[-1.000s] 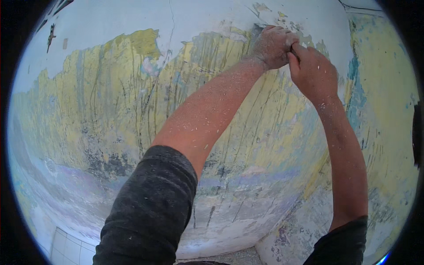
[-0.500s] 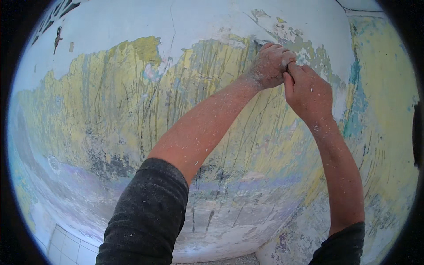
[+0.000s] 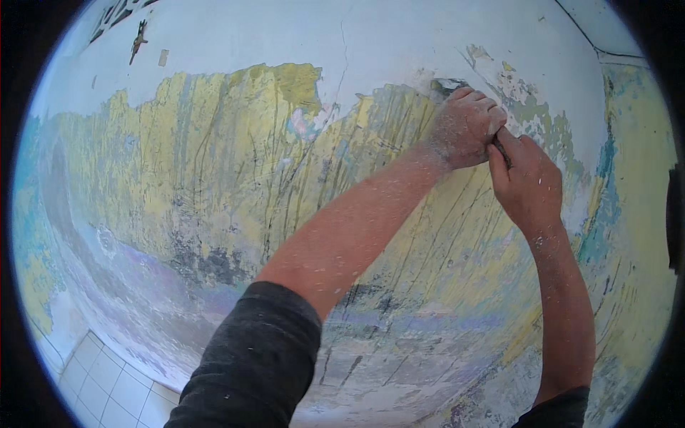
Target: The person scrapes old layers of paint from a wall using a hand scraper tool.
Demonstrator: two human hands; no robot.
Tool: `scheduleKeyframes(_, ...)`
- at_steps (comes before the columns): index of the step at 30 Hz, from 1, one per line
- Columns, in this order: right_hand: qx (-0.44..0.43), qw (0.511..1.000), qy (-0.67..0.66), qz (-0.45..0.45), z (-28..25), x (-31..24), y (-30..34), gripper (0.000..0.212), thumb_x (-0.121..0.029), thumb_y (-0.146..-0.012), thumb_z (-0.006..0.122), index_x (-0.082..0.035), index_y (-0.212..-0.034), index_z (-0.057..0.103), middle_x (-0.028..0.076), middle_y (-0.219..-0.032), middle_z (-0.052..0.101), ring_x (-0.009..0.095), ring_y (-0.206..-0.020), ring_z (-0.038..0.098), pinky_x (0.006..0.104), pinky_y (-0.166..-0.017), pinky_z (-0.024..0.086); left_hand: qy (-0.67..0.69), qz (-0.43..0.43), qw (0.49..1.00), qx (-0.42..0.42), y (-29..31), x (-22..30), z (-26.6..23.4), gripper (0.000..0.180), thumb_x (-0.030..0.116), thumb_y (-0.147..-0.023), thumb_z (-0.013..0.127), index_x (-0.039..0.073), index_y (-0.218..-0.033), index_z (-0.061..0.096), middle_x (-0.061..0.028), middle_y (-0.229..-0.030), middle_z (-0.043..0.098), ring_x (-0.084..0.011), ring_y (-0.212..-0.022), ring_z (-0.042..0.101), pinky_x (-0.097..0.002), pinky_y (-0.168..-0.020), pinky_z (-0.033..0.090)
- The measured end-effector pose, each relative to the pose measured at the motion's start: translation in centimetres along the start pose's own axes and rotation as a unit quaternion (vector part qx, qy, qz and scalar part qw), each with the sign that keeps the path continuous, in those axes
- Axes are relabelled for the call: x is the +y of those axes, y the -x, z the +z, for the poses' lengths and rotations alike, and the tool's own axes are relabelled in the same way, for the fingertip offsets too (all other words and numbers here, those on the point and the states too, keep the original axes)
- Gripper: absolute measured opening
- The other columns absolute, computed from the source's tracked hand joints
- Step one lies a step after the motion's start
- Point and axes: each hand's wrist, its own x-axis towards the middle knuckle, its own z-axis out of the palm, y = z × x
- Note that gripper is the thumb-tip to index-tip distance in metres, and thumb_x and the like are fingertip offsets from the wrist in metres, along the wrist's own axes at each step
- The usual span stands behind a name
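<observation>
Both of my hands are closed on a scraper, held up against a wall (image 3: 235,178) with peeling paint. The scraper's metal blade (image 3: 449,86) meets the wall where white paint borders a bared yellow patch. My left hand (image 3: 467,128) wraps over the front of the tool near the blade, hiding much of it. Below it and to the right, my right hand (image 3: 528,182) grips the dark handle end, with the thumb along it. Pale flecks and dust cover both hands and forearms.
White paint (image 3: 421,36) runs along the upper wall, with a thin crack in it. A dark metal fitting (image 3: 138,41) sticks out at upper left. To the right, another yellow wall (image 3: 646,164) meets this one at a corner. White tiles (image 3: 107,374) show at lower left.
The view has swung left, so the wall appears farther right. Against the wall, the scraper and both hands sit slightly farther left. More of the handle shows by my right thumb.
</observation>
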Motion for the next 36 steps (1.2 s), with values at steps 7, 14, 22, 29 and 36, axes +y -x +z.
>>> scheduleKeyframes(7, -0.019, 0.997, -0.06, -0.047, -0.4, -3.1, 1.2, 0.023, -0.021, -0.089, 0.063, -0.01, -0.109, 0.065, 0.01, -0.08, 0.061, 0.027, -0.067, 0.063, 0.0396, -0.058, 0.052, -0.039, 0.001, 0.993, -0.115, 2.3, 0.3, -5.2, 0.024, 0.021, -0.068, 0.071, 0.008, -0.081, 0.056, -0.0078, -0.079, 0.06, -0.0279, -0.087, 0.063, -0.0414, -0.088, 0.05)
scheduleKeyframes(14, 0.006, 0.99, -0.062, -0.127, -1.6, -6.3, 0.1, 0.017, -0.018, -0.087, 0.064, -0.011, -0.102, 0.064, 0.007, -0.082, 0.062, 0.024, -0.068, 0.064, 0.0357, -0.056, 0.052, -0.045, -0.007, 0.995, -0.087, 3.3, -0.7, -8.2, 0.02, 0.023, -0.074, 0.071, 0.01, -0.079, 0.056, -0.0058, -0.076, 0.06, -0.0271, -0.081, 0.062, -0.0402, -0.075, 0.049)
scheduleKeyframes(22, -0.033, 0.991, -0.035, -0.126, -3.6, -6.1, -0.6, 0.016, -0.017, -0.085, 0.066, -0.011, -0.1, 0.065, 0.008, -0.081, 0.06, 0.025, -0.068, 0.063, 0.0369, -0.058, 0.051, -0.033, -0.048, 0.998, -0.022, 2.8, 0.5, -7.8, 0.022, 0.027, -0.084, 0.069, 0.011, -0.074, 0.057, -0.0059, -0.074, 0.063, -0.0262, -0.078, 0.063, -0.0398, -0.075, 0.048)
scheduleKeyframes(29, -0.003, 0.987, -0.042, -0.155, -2.4, -5.4, -1.7, 0.02, -0.017, -0.082, 0.068, -0.011, -0.101, 0.066, 0.009, -0.08, 0.06, 0.026, -0.067, 0.061, 0.0372, -0.057, 0.05, -0.059, -0.076, 0.995, 0.007, 3.0, 0.0, -7.5, 0.025, 0.03, -0.086, 0.067, 0.011, -0.073, 0.058, -0.0047, -0.075, 0.063, -0.0255, -0.082, 0.063, -0.04, -0.078, 0.047)
scheduleKeyframes(36, -0.021, 0.989, -0.069, -0.129, -2.0, -6.1, -0.3, 0.019, -0.018, -0.083, 0.068, -0.014, -0.101, 0.066, 0.006, -0.079, 0.06, 0.025, -0.068, 0.061, 0.0371, -0.057, 0.049, -0.074, -0.061, 0.995, -0.021, 3.9, 0.7, -8.3, 0.023, 0.027, -0.086, 0.068, 0.011, -0.074, 0.057, -0.0051, -0.074, 0.061, -0.0259, -0.079, 0.061, -0.04, -0.08, 0.046)
